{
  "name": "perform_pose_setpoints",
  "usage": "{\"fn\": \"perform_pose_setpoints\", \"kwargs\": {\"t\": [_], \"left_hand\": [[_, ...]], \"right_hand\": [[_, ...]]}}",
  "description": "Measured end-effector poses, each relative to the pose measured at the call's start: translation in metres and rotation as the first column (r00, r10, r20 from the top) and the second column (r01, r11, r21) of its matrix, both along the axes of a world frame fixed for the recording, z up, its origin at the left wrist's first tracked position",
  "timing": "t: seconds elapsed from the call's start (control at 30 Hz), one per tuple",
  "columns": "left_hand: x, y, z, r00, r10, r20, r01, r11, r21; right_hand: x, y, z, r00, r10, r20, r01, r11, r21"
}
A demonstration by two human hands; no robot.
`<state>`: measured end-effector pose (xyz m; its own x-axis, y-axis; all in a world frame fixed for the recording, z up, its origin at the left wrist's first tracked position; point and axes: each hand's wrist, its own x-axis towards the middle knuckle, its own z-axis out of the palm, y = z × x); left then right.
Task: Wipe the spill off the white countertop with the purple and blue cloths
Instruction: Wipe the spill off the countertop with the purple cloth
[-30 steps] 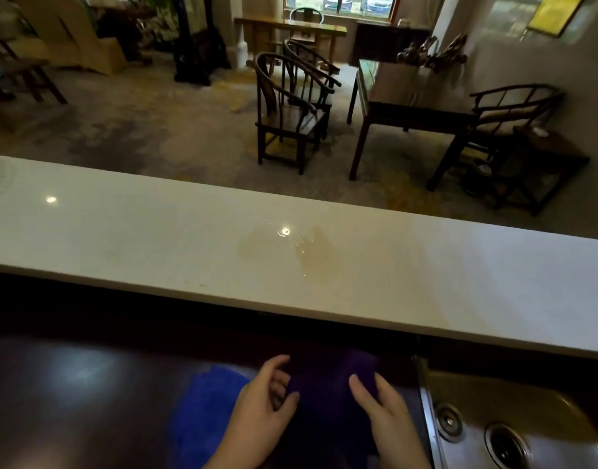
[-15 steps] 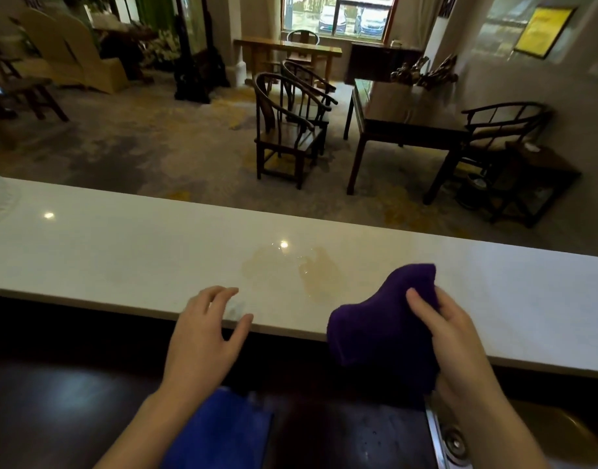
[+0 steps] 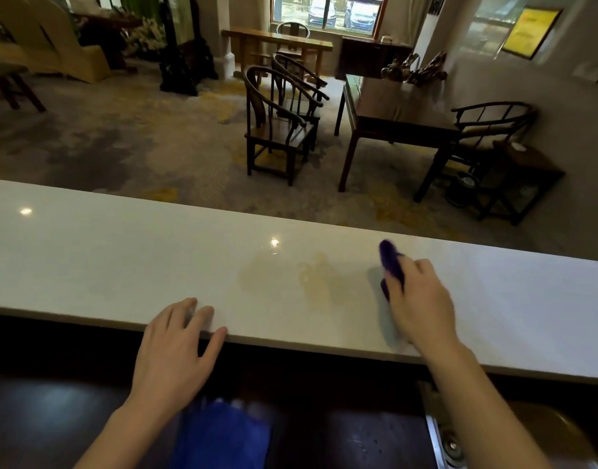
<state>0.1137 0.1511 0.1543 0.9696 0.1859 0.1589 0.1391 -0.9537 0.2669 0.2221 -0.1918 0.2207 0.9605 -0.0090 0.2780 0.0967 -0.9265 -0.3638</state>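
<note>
A pale yellowish spill point(image 3: 290, 277) spreads over the middle of the white countertop point(image 3: 121, 258). My right hand point(image 3: 421, 301) rests on the countertop just right of the spill, closed on the purple cloth point(image 3: 391, 262), which sticks out past my fingers; most of the cloth is hidden under the hand. My left hand point(image 3: 179, 346) lies flat on the countertop's near edge, fingers apart, holding nothing. The blue cloth point(image 3: 223, 434) lies on the dark lower counter below, between my forearms, blurred.
A steel sink point(image 3: 460, 445) sits at the lower right on the dark lower counter point(image 3: 53, 411). Beyond the countertop's far edge lies a carpeted room with dark wooden chairs point(image 3: 280, 120) and a dark table point(image 3: 399, 113).
My right hand carried the purple cloth up from the lower counter onto the countertop, right of the spill. My left hand settled flat on the countertop's near edge.
</note>
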Motion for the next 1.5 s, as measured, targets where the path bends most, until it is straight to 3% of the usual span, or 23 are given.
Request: {"fn": "perform_pose_setpoints", "kwargs": {"t": [0.13,0.47,0.8,1.03,1.23,1.5], "left_hand": [[-0.001,0.002,0.0,1.0,-0.017,-0.025,0.017,1.0,0.007],[-0.003,0.006,0.001,0.998,-0.044,-0.041,0.045,0.999,0.014],[-0.007,0.007,0.003,0.997,-0.065,-0.04,0.066,0.998,0.006],[-0.006,0.013,0.001,0.993,-0.103,-0.053,0.1,0.993,-0.056],[-0.008,0.013,-0.002,0.993,-0.11,-0.031,0.111,0.994,0.014],[-0.007,0.012,-0.005,0.995,-0.091,-0.03,0.092,0.995,0.033]], "right_hand": [[-0.003,0.025,-0.04,0.982,-0.017,-0.19,0.013,1.0,-0.026],[-0.012,0.096,-0.055,0.989,-0.008,-0.145,0.008,1.0,0.004],[-0.031,0.2,-0.053,0.958,0.237,-0.161,-0.233,0.972,0.04],[-0.035,0.249,-0.054,0.877,0.425,-0.225,-0.417,0.905,0.083],[-0.019,0.257,-0.057,0.924,0.331,-0.189,-0.36,0.922,-0.144],[0.006,0.222,-0.056,0.968,0.193,-0.161,-0.221,0.959,-0.18]]}}
